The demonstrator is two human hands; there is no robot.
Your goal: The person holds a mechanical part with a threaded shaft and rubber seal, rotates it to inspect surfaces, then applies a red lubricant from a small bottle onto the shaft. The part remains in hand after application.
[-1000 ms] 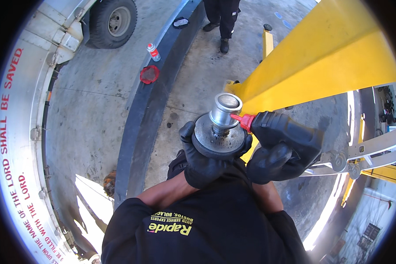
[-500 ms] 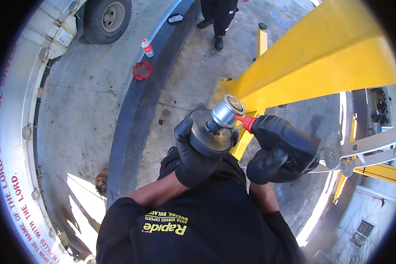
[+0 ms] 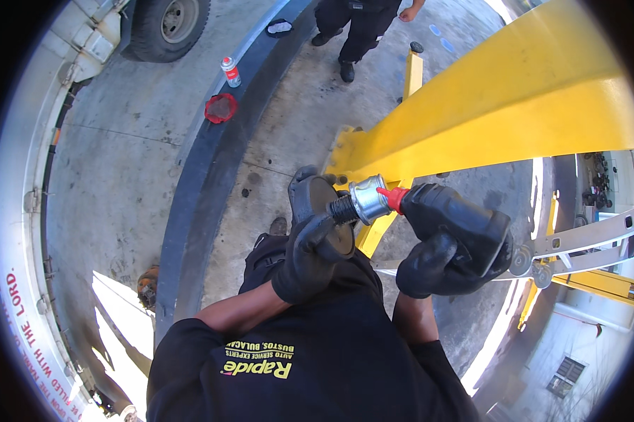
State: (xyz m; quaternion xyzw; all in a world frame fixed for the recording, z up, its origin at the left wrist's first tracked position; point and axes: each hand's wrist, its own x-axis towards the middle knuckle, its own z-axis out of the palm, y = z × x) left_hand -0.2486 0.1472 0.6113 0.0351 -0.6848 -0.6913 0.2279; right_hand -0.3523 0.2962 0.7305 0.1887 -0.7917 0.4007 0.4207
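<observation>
My left hand [image 3: 306, 264], in a black glove, is closed around the edge of a round black lift pad [image 3: 318, 195]. The pad is tilted almost on edge. From its face a dark threaded stem [image 3: 342, 209] points right, with a silver metal collar [image 3: 368, 200] at its end. My right hand [image 3: 429, 266], also gloved, grips a black plastic bottle [image 3: 461, 219] lying on its side. The bottle's red spout [image 3: 396, 200] points left, its tip at the collar's outer end. Whether liquid flows out cannot be seen.
A yellow lift post [image 3: 500, 105] slants across the right, close beyond the bottle. On a dark raised strip [image 3: 211, 190] stand a spray can [image 3: 230, 72] and a red-rimmed dish [image 3: 220, 108]. Another person [image 3: 365, 32] stands ahead. A white truck [image 3: 21, 211] lines the left.
My left hand has tipped the pad over, so the collar, which pointed up, now faces right toward the spout. The bottle stays nearly in place. The other person shows more.
</observation>
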